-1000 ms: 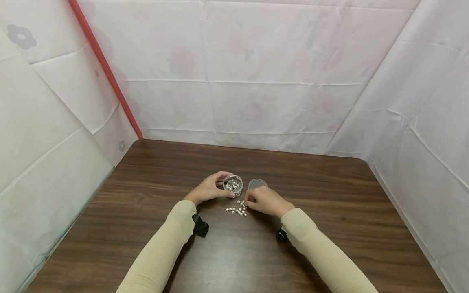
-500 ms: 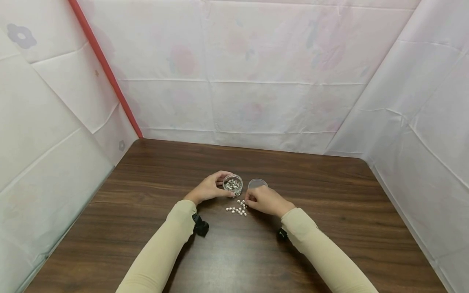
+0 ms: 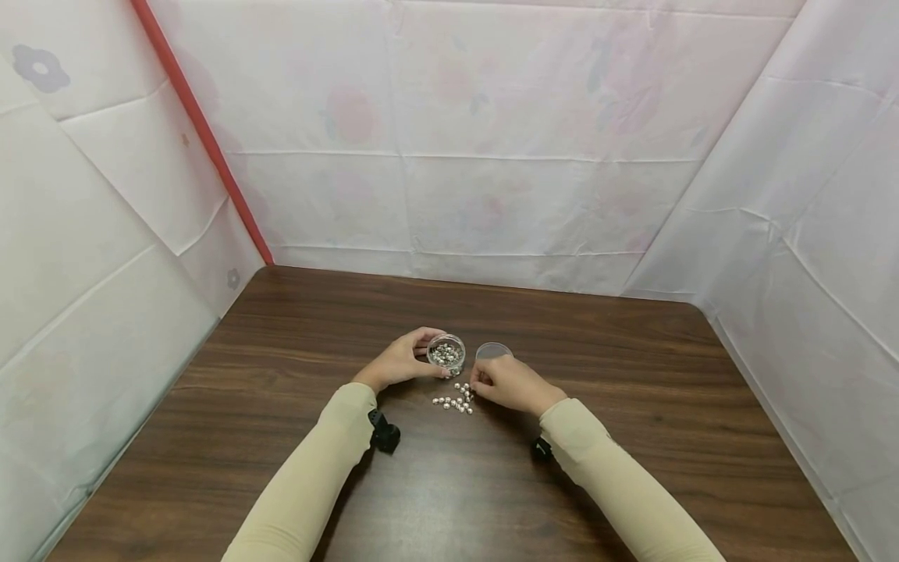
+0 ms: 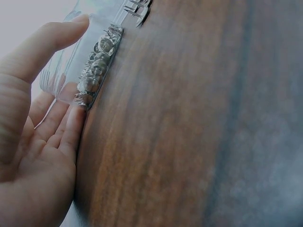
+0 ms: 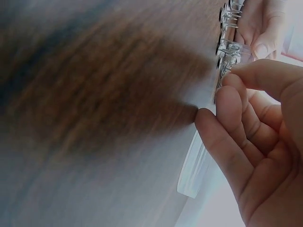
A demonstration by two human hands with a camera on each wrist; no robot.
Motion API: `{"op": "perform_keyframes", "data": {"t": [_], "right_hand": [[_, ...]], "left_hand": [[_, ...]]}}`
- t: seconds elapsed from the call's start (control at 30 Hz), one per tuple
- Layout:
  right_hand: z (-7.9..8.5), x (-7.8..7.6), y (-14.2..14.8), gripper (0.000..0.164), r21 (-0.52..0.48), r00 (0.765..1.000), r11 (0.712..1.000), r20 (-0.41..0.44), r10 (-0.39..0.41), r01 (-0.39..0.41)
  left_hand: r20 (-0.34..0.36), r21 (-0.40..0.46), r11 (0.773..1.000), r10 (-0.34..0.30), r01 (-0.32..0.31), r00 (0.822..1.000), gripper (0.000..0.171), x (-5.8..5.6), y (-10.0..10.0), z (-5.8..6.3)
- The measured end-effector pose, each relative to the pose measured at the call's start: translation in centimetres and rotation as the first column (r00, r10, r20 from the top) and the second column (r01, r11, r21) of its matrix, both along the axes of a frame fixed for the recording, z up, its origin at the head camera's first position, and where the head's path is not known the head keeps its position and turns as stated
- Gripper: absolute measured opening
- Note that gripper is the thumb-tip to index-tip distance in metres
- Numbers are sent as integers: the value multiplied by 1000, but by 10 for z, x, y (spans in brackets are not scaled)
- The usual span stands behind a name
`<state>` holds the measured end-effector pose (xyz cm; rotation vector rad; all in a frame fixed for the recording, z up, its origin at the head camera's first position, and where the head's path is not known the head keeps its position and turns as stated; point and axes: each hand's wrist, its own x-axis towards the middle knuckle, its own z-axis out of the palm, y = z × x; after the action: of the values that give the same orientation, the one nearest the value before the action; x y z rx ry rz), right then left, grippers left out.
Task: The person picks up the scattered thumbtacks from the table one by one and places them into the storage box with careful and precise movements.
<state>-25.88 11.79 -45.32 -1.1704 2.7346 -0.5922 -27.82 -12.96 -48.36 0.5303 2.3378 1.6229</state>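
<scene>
The left hand (image 3: 402, 363) grips a clear jar (image 4: 71, 59), its thumb along the near side and the other fingers round the left and far side. The jar stands upright and open near the middle of the table (image 3: 597, 336), with a layer of silver studs (image 3: 445, 357) at the bottom.

On the near side of the jar lies a loose scatter of more studs (image 3: 461, 408), some close together, others apart; the wrist views show thin prongs on them. The right hand (image 3: 516, 384) is just at the right edge of this scatter, fingers bent and the tips of thumb and forefinger brought together beside the studs. I cannot tell whether a stud is between them.

A round clear lid (image 3: 495, 350) lies to the right of the jar, its near part hidden behind the right hand. Both arms wear pale sleeves (image 3: 302, 476), with a small black camera (image 3: 385, 434) at each wrist. A pale patterned curtain (image 3: 492, 117) hangs beyond the table, with a red strip (image 3: 204, 133) at the far left.
</scene>
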Motion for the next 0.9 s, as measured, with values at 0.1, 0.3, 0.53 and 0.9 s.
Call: {"op": "perform_keyframes", "data": {"t": [0.1, 0.3, 0.53, 0.9], "right_hand": [[-1, -1, 1, 8, -18, 1000, 1000, 12, 4, -4], [1, -5, 1, 7, -62, 1000, 998, 11, 4, -3], [13, -9, -3, 5, -102, 1000, 995, -11, -13, 12], [20, -18, -11, 5, -135, 999, 991, -39, 0, -6]], "left_hand": [[-13, -10, 1000, 24, -24, 1000, 70, 0, 0, -2], [-6, -14, 999, 32, -32, 999, 68, -2, 0, -5], [9, 1, 999, 32, -32, 999, 67, -5, 1, -8], [9, -20, 999, 43, -43, 999, 66, -3, 1, -6]]}}
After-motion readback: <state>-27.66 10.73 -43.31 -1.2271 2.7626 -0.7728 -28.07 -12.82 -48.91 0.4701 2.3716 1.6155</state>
